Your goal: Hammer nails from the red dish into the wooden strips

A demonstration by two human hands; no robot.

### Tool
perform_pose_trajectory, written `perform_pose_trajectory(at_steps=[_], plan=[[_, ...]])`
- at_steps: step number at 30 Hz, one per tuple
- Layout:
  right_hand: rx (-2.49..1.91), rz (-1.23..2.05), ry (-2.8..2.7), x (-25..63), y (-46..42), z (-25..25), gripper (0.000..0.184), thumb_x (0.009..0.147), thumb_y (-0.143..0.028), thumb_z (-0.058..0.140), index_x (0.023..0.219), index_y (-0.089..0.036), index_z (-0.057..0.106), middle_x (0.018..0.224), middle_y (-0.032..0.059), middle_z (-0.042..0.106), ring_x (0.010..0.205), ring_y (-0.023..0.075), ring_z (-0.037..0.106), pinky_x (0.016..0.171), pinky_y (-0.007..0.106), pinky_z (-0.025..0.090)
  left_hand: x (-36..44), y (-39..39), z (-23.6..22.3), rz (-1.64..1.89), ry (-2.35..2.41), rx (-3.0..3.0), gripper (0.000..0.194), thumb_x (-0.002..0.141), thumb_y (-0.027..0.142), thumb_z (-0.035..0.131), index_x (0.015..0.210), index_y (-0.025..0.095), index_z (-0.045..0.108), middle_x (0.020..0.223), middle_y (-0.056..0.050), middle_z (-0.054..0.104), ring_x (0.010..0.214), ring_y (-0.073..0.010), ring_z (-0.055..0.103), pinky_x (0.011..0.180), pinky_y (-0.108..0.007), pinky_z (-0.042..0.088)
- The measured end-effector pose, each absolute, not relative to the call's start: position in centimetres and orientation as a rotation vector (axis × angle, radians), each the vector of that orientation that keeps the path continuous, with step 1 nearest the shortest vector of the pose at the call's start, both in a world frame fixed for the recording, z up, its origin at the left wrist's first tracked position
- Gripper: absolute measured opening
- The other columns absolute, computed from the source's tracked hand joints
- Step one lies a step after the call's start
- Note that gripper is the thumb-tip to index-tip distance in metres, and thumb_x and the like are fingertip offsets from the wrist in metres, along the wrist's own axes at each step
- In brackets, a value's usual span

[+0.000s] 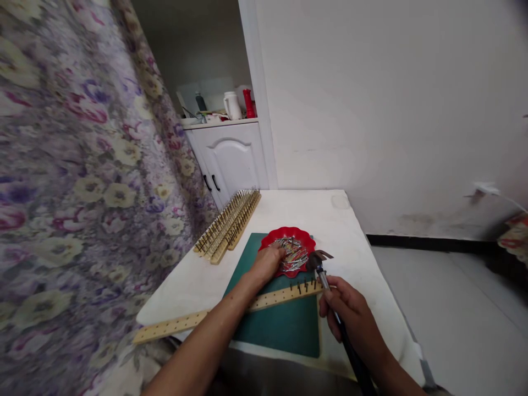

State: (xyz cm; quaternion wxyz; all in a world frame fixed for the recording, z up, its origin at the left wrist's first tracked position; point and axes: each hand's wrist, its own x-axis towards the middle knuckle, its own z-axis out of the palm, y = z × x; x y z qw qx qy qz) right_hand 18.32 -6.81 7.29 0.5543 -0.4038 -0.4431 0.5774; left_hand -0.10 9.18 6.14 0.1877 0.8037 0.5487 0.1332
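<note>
My left hand [267, 263] reaches into a red scalloped dish [289, 237] full of steel nails [293, 254]; its fingers are curled in among them, and whether they hold one is hidden. My right hand [350, 313] is closed round the dark handle of a claw hammer [318, 260], whose head hovers just above the right end of a long wooden strip [231, 311]. That strip lies across a green cutting mat [284, 324] and has a few nails standing in its right end.
Several wooden strips packed with nails [229, 223] lie at the far left of the white table [355, 247]. A flowered curtain [82, 181] hangs on the left. A white cupboard [231, 157] with jugs on top stands behind. Bare floor [445, 308] lies to the right.
</note>
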Motion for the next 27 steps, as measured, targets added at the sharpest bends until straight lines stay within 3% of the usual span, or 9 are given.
perform_pose_trajectory(at_steps=[5, 10, 16, 27], plan=[[-0.946, 1.376, -1.045, 18.3, -6.8, 7.3, 0.025, 0.087, -0.039, 0.052, 0.100, -0.018, 0.050, 0.063, -0.0055, 0.058, 0.028, 0.0018, 0.039, 0.029, 0.014, 0.023, -1.2, 7.4, 6.3, 0.683, 1.415, 2.492, 0.012, 0.077, 0.011, 0.047, 0.076, 0.018, 0.056, 0.083, -0.004, 0.057, 0.075, -0.0152, 0.052, 0.068, -0.024, 0.036], [-0.945, 1.361, -1.048, 18.2, -6.9, 7.2, 0.026, 0.086, -0.040, 0.052, 0.100, -0.018, 0.051, 0.063, -0.0050, 0.058, 0.028, 0.0029, 0.039, 0.030, 0.015, 0.023, -2.1, 4.1, 5.1, 1.105, 1.456, 2.041, 0.008, 0.079, 0.023, 0.051, 0.077, 0.018, 0.057, 0.073, 0.001, 0.055, 0.065, -0.0124, 0.050, 0.060, -0.021, 0.036], [-0.964, 1.377, -1.041, 18.1, -7.1, 7.1, 0.028, 0.085, -0.042, 0.054, 0.101, -0.018, 0.052, 0.063, -0.0047, 0.059, 0.028, 0.0039, 0.039, 0.030, 0.016, 0.024, -1.5, -0.1, 2.4, 1.113, 1.316, 1.510, 0.019, 0.074, 0.034, 0.060, 0.078, 0.016, 0.057, 0.065, 0.003, 0.057, 0.059, -0.0108, 0.050, 0.055, -0.019, 0.036], [-0.958, 1.379, -1.061, 18.0, -7.3, 7.3, 0.027, 0.086, -0.040, 0.053, 0.102, -0.018, 0.051, 0.063, -0.0051, 0.059, 0.028, 0.0032, 0.038, 0.030, 0.015, 0.024, -0.1, -1.2, 2.6, 1.040, 1.365, 1.609, 0.017, 0.076, 0.032, 0.058, 0.074, 0.015, 0.062, 0.065, 0.003, 0.058, 0.062, -0.0117, 0.051, 0.057, -0.019, 0.035]])
